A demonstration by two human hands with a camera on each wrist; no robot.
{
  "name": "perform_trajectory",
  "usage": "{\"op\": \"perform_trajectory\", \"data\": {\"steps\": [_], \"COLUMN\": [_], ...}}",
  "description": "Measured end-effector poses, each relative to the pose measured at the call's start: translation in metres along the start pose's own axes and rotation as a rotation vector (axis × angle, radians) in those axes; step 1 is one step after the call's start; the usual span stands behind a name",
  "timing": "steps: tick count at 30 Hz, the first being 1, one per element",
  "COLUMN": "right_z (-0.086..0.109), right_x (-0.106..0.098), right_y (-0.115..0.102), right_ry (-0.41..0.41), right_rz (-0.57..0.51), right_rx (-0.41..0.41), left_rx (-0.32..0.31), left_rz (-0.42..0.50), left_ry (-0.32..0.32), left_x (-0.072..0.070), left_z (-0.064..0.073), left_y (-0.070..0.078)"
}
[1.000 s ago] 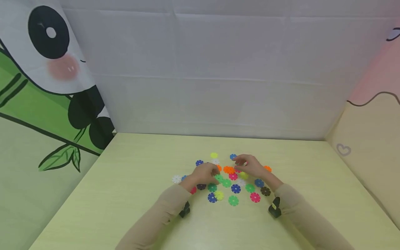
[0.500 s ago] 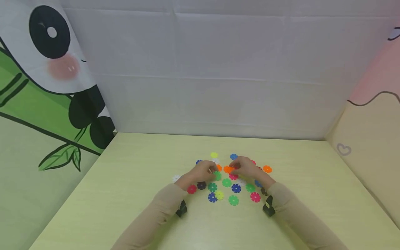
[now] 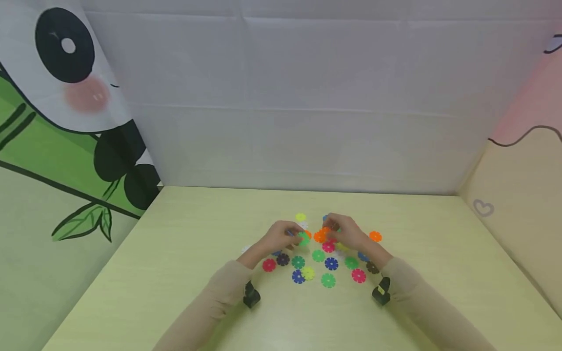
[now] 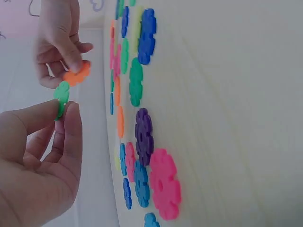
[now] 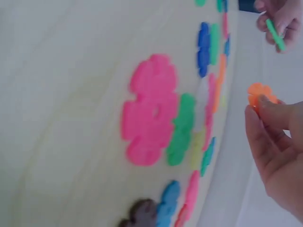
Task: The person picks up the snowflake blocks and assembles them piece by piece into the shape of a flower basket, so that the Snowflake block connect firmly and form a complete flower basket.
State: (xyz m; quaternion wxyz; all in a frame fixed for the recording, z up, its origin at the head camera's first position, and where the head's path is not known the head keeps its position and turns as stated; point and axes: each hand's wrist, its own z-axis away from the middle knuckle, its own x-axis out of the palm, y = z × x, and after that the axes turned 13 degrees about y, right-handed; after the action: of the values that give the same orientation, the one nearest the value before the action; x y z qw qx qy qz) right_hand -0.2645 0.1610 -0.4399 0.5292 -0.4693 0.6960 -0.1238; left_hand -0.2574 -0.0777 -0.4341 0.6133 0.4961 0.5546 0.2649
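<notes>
My left hand (image 3: pixel 278 236) pinches a green notched plastic disc (image 4: pixel 61 98) between thumb and fingertips, raised off the table. Opposite it, my right hand (image 3: pixel 348 231) holds an orange notched disc (image 5: pixel 260 94) by its edge, also raised. The two held discs are close together in the left wrist view but apart in the head view. Beneath and around both hands lie flat discs of the same kind, among them a pink disc (image 3: pixel 269 265), a dark purple disc (image 4: pixel 144 137), a blue disc (image 3: pixel 331 263) and a green disc (image 3: pixel 328 280).
Several more discs spread over the pale wooden table (image 3: pixel 184 273), including a yellow disc (image 3: pixel 300 217) at the back and an orange disc (image 3: pixel 375 236) at right. A grey-white panel (image 3: pixel 285 122) stands behind the table. Printed side panels flank it.
A second ago my left hand was low over the green disc; now it has lifted it. My right hand moved in to the orange disc, took hold of it and raised it.
</notes>
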Motion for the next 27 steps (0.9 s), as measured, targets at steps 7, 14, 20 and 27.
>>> {"op": "perform_trajectory", "data": {"steps": [7,14,20,27], "right_z": [0.008,0.017,0.021,0.024], "right_x": [-0.002,0.006,0.001,0.002], "right_y": [-0.029,-0.043,-0.069,-0.078], "right_ry": [0.155,0.198,0.213,0.251], "right_rz": [-0.147,-0.181,-0.184,-0.181], "right_rx": [-0.055,-0.047,-0.069,-0.087], "left_rx": [-0.079,-0.084,-0.124,-0.202], "left_rz": [0.192,0.283,0.333,0.388], "left_ry": [0.037,0.062,0.111,0.148], "left_x": [-0.002,0.004,0.008,0.013], "left_z": [0.007,0.014,0.015,0.016], "left_y": [0.005,0.013,0.010,0.009]}}
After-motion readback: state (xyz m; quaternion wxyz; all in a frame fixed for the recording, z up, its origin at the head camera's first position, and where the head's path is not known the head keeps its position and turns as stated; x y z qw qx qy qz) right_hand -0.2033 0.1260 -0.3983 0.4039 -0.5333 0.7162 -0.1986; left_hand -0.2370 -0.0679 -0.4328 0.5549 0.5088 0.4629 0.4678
